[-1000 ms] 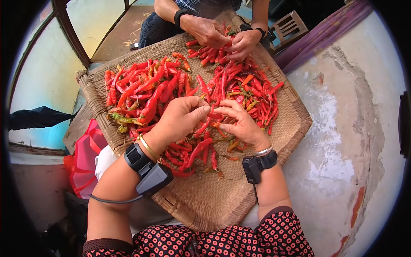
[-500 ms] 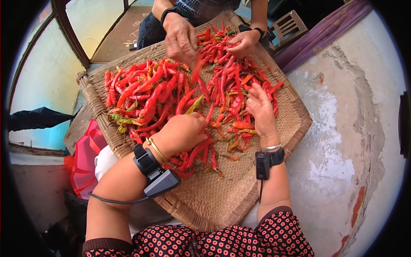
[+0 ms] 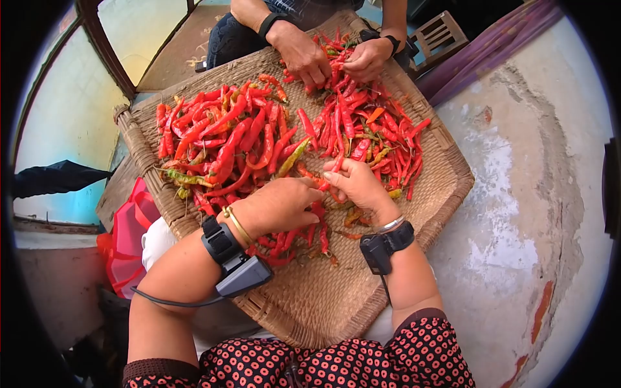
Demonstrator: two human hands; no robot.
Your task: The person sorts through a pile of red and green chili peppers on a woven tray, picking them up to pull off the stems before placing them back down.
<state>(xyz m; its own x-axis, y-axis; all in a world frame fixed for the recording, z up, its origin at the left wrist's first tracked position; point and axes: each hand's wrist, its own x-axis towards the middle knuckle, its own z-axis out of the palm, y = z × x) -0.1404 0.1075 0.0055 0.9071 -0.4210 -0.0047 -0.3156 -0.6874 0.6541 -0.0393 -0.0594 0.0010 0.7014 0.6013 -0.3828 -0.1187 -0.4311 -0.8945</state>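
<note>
Red chili peppers (image 3: 223, 152) lie heaped on a woven tray (image 3: 323, 291), with a few yellow-green ones among them. My left hand (image 3: 279, 205) is closed near the middle of the tray, its fingertips pinching a red chili pepper. Close beside it, my right hand (image 3: 363, 189) pinches a red chili pepper (image 3: 337, 165) between thumb and fingers. The two hands almost meet there; my knuckles partly hide what lies between them. A smaller batch of red chilies (image 3: 278, 244) rests below my left hand. Both wrists carry strapped-on devices.
Across the tray another person's hands (image 3: 307, 58) work in the far chili pile (image 3: 381, 123). A pink bag (image 3: 132, 236) stands left of the tray. A small wooden stool (image 3: 440, 39) sits at the back right, beside a worn wall (image 3: 517, 187).
My right hand has moved left and closed on a chili beside my left hand, which has barely shifted. The other person's hand has moved right, into the far pile.
</note>
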